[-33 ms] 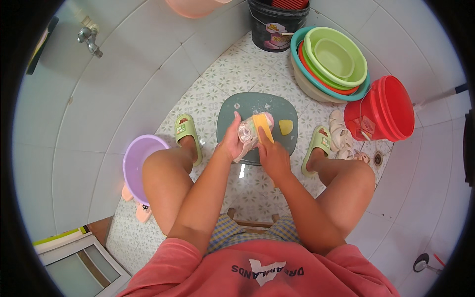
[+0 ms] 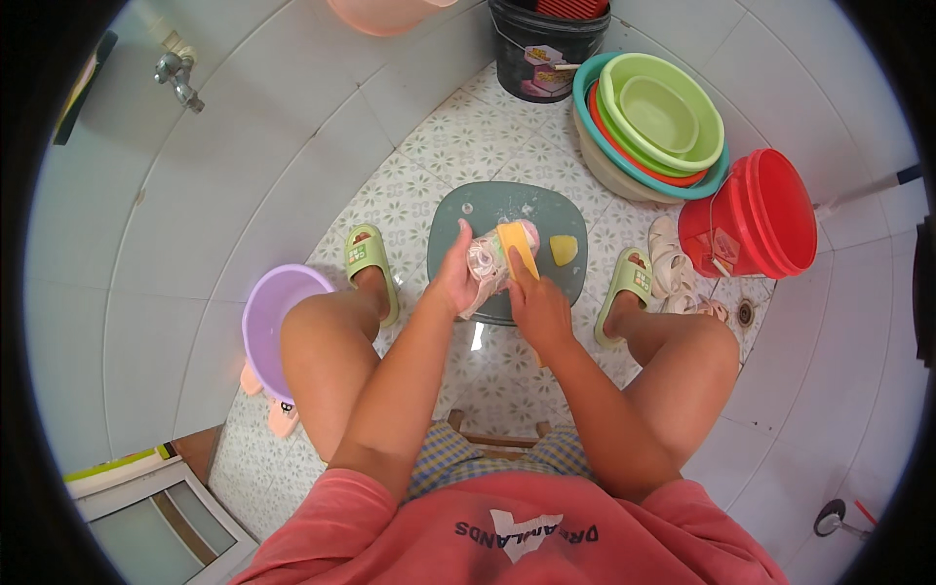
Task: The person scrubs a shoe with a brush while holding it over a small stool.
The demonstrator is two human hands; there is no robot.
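Over a grey-green stool top [image 2: 448, 210], my left hand [image 2: 455, 275] holds a crumpled pale pink-and-white fabric item [image 2: 486, 261] from its left side. My right hand [image 2: 539, 302] grips a yellow scrubbing brush [image 2: 519, 246], forefinger stretched along its back. The brush presses against the right part of the fabric item; its bristles are hidden beneath it. A yellow piece of soap [image 2: 564, 251] lies on the stool top to the right of the brush. Small whitish foam spots [image 2: 526, 210] show on the far part of that surface.
A purple basin [image 2: 255, 322] stands beside my left leg. Stacked basins [image 2: 717, 122], a red bucket [image 2: 795, 214] and a black bucket [image 2: 526, 73] stand farther off. White sandals [image 2: 668, 258] and a floor drain [image 2: 745, 312] are at the right. A tap [image 2: 177, 80] juts from the left wall.
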